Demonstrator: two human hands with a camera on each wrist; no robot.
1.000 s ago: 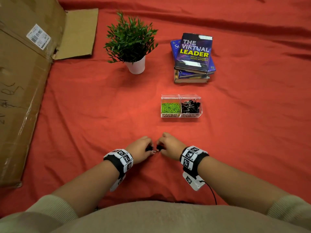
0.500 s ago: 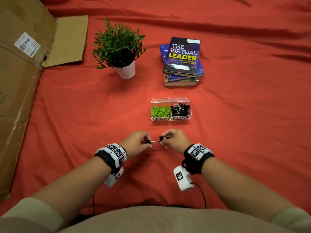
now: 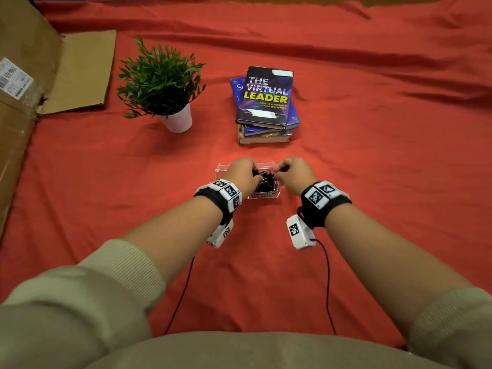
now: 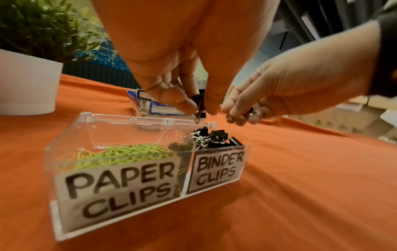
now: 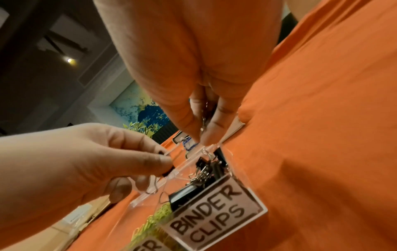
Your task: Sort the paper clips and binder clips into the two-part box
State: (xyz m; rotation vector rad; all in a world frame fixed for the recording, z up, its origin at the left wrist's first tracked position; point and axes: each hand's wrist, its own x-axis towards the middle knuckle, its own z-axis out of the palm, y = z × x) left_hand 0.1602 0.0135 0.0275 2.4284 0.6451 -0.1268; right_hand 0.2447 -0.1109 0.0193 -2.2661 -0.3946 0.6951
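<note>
A clear two-part box (image 3: pixel 222 168) stands on the red cloth, labelled PAPER CLIPS and BINDER CLIPS (image 4: pixel 217 169). Green paper clips (image 4: pixel 128 152) fill its left part and black binder clips (image 4: pixel 214 139) its right part. Both hands hover over the binder-clip part. My left hand (image 3: pixel 257 177) pinches a black binder clip (image 4: pixel 200 103) between thumb and finger, just above the pile. Beside it, my right hand (image 3: pixel 277 177) pinches a second binder clip by its wire handle (image 5: pixel 204 122). My left hand covers the paper-clip part in the head view.
A potted plant (image 3: pixel 159 81) and a stack of books (image 3: pixel 266 102) stand behind the box. A large cardboard box (image 3: pixel 16 129) lies along the left edge. Cables (image 3: pixel 327 283) trail from my wrists across the red cloth (image 3: pixel 372 182).
Both hands have moved forward from the cloth near my body to above the box's binder-clip part, each carrying a binder clip.
</note>
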